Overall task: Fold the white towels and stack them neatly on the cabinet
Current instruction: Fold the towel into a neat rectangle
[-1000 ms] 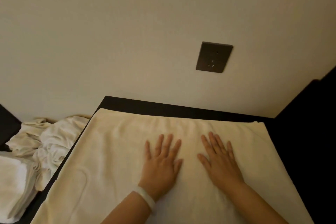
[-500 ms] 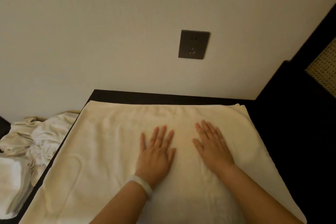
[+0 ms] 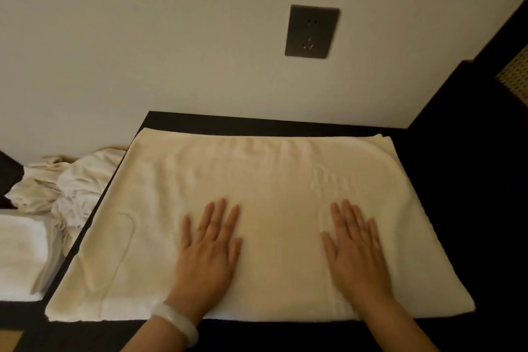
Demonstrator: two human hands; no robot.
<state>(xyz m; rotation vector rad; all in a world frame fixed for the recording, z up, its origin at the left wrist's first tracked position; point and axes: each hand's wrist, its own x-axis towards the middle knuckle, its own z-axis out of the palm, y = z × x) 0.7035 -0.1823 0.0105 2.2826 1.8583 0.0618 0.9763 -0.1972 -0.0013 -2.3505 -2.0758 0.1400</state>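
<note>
1. A large cream-white terry towel [image 3: 271, 180] lies folded into a flat, thick rectangle on the top of a dark, nearly black cabinet [image 3: 257, 124]. It covers most of that top.
2. The pile looks smooth. A curved stitched line [image 3: 125, 251] loops across the towel's left part. A faint raised pattern right of centre is too soft to read.
3. The left hand [image 3: 208, 254] lies palm down on the near half of the towel, fingers straight and slightly spread, holding nothing. A pale white bangle [image 3: 177, 320] circles its wrist.
4. The right hand [image 3: 357, 251] lies the same way, flat and spread, well apart from the left.
5. The towel's far edge runs parallel to the wall, with a narrow dark strip of cabinet between them. Its left edge follows the cabinet's left edge. A bare dark surface shows to the right and along the front.
6. Left of the cabinet and lower down is a crumpled heap of white cloth [image 3: 71, 183]. Nearer the viewer sits a folded stack of white towels [image 3: 20, 248].
7. A dark grey wall socket [image 3: 311, 31] is set in the plain cream wall [image 3: 143, 37] above the towel.
</note>
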